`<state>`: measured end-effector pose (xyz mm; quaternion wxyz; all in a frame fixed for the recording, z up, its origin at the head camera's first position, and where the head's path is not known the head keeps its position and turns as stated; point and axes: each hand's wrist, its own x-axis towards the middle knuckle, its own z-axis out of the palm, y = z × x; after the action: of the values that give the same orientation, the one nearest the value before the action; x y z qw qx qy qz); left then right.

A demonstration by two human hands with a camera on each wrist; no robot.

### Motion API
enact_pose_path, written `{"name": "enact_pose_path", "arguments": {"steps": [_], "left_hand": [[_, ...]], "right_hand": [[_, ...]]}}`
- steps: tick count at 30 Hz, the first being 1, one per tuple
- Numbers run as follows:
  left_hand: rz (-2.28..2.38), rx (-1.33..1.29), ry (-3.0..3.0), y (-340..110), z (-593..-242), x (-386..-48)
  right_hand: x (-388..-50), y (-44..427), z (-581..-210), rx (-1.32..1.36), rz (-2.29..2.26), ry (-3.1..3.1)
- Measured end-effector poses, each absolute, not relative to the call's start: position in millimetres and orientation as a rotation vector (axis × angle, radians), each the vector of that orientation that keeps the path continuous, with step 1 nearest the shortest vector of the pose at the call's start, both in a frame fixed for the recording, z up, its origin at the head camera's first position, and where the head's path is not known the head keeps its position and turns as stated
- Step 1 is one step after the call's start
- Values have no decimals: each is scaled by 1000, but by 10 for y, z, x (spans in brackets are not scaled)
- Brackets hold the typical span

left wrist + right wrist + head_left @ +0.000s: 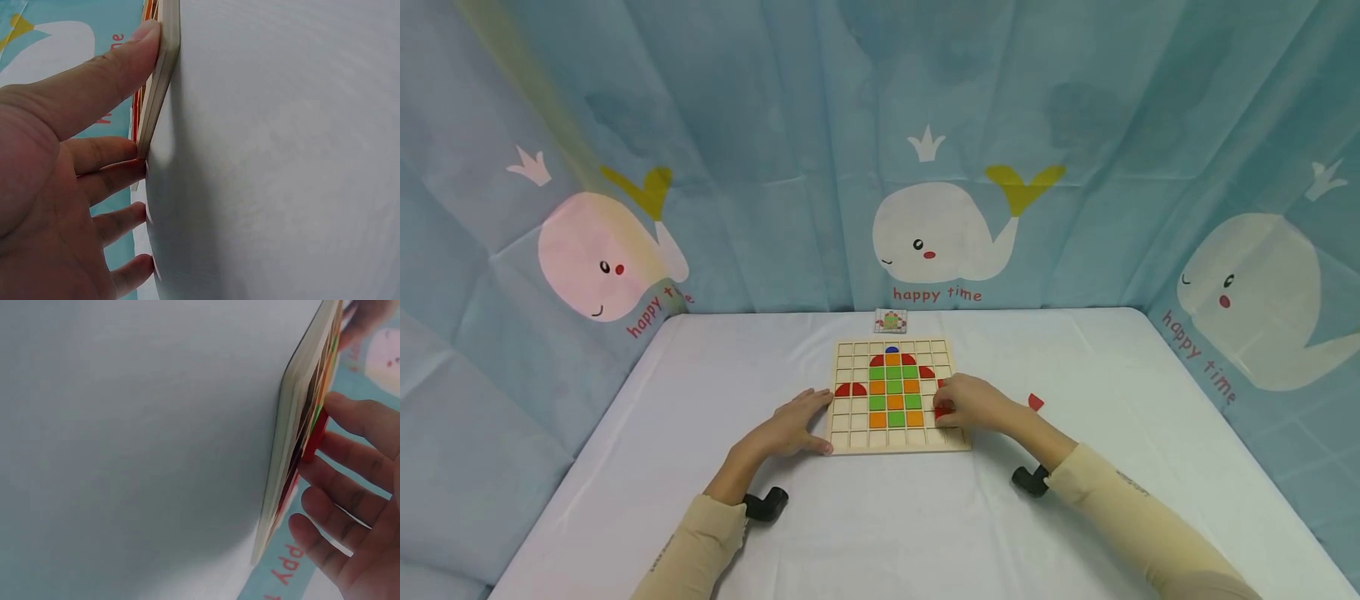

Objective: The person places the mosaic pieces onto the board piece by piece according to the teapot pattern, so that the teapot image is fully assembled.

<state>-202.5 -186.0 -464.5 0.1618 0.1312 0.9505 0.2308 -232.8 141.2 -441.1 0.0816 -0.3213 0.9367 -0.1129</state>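
A wooden grid board [850, 440] lies on the white table, with orange and green squares, red quarter-rounds and a small blue half-round set in its cells. My left hand [792, 425] rests at the board's left edge. In the left wrist view its thumb [119, 75] touches the edge and the fingers are spread. Over the right part of the board, my right hand [973, 403] pinches a red piece [315, 436] between thumb and fingertips. That piece stands tilted on the board; the hand hides part of it and the cells beneath.
A loose red quarter-round piece [1036, 402] lies on the table right of the board, beside the right forearm. Behind the board is a small pattern card [891, 322] showing a similar coloured design. A blue whale-print curtain [775, 250] surrounds the table's back and sides.
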Motion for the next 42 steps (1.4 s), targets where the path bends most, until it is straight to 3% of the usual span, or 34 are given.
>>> {"name": "enact_pose_path", "arguments": {"steps": [29, 42], "left_hand": [[674, 387, 2708, -1857, -4594, -2002], [667, 397, 2707, -1866, -4600, -1992]], "right_hand": [[-2312, 1323, -4396, -1037, -383, 2753], [-2415, 1851, -4264, -789, -423, 2842]]}}
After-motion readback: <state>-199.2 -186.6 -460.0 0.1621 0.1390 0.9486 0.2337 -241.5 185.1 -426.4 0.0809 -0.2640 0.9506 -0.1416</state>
